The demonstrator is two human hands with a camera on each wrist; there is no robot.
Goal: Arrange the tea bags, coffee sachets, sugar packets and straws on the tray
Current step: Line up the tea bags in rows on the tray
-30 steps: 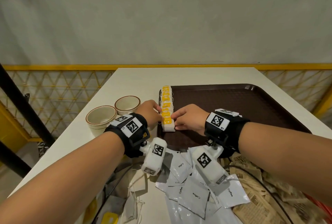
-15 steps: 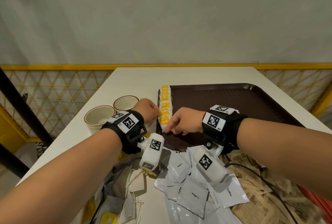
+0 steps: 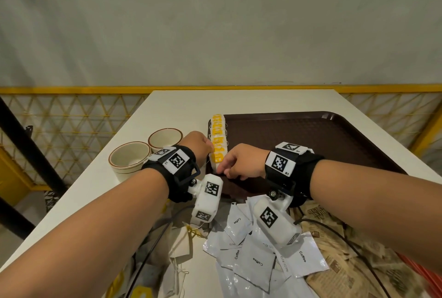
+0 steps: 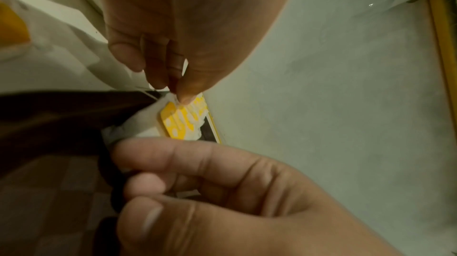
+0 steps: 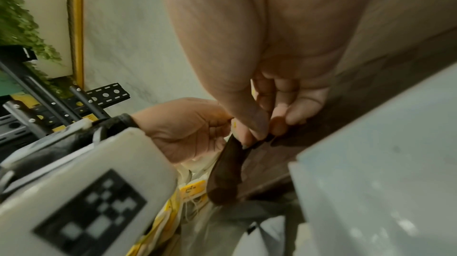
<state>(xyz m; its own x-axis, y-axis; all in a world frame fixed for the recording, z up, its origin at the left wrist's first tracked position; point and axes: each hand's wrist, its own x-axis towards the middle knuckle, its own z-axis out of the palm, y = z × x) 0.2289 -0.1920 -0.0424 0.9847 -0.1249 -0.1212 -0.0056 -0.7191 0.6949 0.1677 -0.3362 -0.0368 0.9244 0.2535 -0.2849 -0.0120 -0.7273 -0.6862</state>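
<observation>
We find the row of tea bags (image 3: 217,139) along the left rim of the brown tray (image 3: 311,137). The left hand (image 3: 199,144) and right hand (image 3: 241,162) pinch its nearest bag.

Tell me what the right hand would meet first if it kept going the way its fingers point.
Most likely the nearest tea bag in the row at the tray's left edge; the right hand's fingers already point at its near end. Just beyond is the left hand. Depth is unclear.
</observation>
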